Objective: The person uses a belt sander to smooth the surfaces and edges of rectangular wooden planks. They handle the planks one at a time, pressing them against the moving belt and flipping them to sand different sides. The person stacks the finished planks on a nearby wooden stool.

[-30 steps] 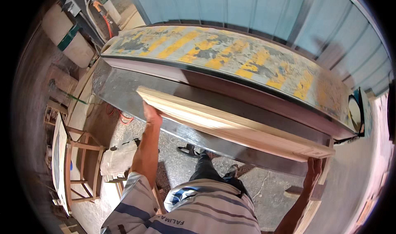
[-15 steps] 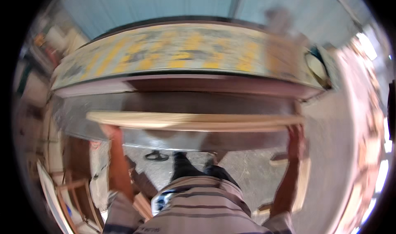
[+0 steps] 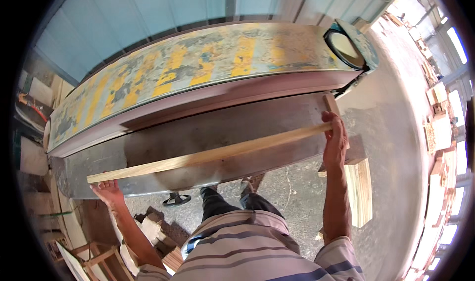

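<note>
A long, narrow wooden strip [image 3: 208,156] of pale wood stretches across in front of me, over the grey metal table [image 3: 277,115] of a long belt sander. Its left end lies lower and nearer to me than its right end. My left hand [image 3: 110,193] grips the left end, fingertips curled against the wood and the thumb below. At the other end, my right hand [image 3: 335,135] is closed round the strip, near a small wooden block at the table's right edge. Between the strip and the pinkish sanding belt [image 3: 242,94] there is a gap.
The sander's worn top cover [image 3: 198,65] with yellow stripes runs along a blue metal wall [image 3: 198,3]. A round belt roller [image 3: 345,48] shows at its right end. Below the table are a black handwheel [image 3: 176,199], wood offcuts at left and timber [image 3: 358,189] at right.
The view has turned, so the sander and strip now slant up to the right. The strip's left end has dropped nearer to me and its right end has risen; both hands still hold it.
</note>
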`<state>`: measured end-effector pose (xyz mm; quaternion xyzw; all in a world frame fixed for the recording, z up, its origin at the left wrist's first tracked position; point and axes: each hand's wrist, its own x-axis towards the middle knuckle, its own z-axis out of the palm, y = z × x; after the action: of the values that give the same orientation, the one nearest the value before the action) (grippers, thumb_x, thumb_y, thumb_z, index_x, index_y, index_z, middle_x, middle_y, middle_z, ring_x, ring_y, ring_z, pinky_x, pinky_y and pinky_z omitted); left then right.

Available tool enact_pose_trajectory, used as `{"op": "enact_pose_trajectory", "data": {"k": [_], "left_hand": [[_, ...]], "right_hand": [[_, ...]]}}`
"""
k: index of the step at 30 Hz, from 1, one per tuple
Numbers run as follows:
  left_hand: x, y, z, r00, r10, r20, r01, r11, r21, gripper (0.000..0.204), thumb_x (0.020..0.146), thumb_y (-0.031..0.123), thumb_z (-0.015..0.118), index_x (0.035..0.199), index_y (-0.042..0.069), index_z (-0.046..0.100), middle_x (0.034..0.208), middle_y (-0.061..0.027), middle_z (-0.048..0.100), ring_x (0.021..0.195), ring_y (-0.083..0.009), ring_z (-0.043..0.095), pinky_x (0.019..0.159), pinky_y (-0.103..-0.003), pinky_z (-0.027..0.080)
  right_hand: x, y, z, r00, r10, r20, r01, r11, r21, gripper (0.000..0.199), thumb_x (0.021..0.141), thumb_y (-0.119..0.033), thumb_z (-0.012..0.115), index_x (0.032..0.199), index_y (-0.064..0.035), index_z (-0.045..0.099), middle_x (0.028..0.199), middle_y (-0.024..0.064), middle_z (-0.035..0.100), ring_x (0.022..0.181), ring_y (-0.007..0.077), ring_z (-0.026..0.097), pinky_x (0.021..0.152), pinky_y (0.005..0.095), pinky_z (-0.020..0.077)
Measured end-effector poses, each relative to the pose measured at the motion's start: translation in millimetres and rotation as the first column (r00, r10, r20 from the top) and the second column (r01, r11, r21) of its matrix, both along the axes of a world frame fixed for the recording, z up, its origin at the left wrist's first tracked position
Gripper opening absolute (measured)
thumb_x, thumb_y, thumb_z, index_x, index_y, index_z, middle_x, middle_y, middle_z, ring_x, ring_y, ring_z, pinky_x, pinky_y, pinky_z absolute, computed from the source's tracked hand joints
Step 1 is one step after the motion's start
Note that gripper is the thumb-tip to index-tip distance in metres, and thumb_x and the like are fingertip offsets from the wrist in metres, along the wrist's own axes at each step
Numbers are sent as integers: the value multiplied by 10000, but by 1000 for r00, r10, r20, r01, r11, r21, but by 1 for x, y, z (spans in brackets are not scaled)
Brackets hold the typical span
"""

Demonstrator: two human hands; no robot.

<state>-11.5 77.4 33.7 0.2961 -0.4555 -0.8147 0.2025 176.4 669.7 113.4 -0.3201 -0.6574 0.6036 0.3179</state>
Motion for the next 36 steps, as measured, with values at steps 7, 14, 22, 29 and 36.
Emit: {"op": "enact_pose_trajectory", "data": {"k": [7,14,22,29,36], "left_hand": [[54,14,50,999,-46,25,52,951,-305,572,931,486,421,1309,56,413,1289,-99,475,1173,-182,414,961,-348,336],[131,-23,0,973,107,204,229,-340,-912,512,786,46,553,1273,8,401,1235,-173,462,1160,-300,433,981,-437,355],[135,-26,-23,951,33,306,118,879,-462,183,824,172,583,964,56,594,942,-71,610,851,-210,600,725,-358,498],[123,-30,-81,930,-99,354,207,936,-283,340,824,193,590,1124,50,517,1086,-99,549,1000,-252,539,822,-404,480],[124,-39,-90,833,-274,481,393,904,-166,391,837,242,593,1190,113,486,1151,-81,517,1066,-235,491,806,-396,483]], "right_hand": [[35,-22,-25,988,-150,-40,155,972,178,492,969,-367,308,1173,11,547,1165,112,557,1101,216,491,982,353,347],[97,-44,-57,949,-287,127,249,935,253,534,986,-406,242,1186,-4,532,1126,112,556,1060,218,494,937,347,372],[93,-39,-79,951,-303,54,308,940,-149,456,962,-367,408,1177,10,550,1113,91,565,1007,183,524,884,315,415],[82,-28,-127,959,-239,153,226,969,98,394,935,-283,510,1179,25,539,1067,95,584,978,168,523,882,297,409],[80,-36,-135,940,-242,241,213,967,141,417,936,-312,507,1172,30,546,1128,116,563,1025,199,509,927,327,390]]}}
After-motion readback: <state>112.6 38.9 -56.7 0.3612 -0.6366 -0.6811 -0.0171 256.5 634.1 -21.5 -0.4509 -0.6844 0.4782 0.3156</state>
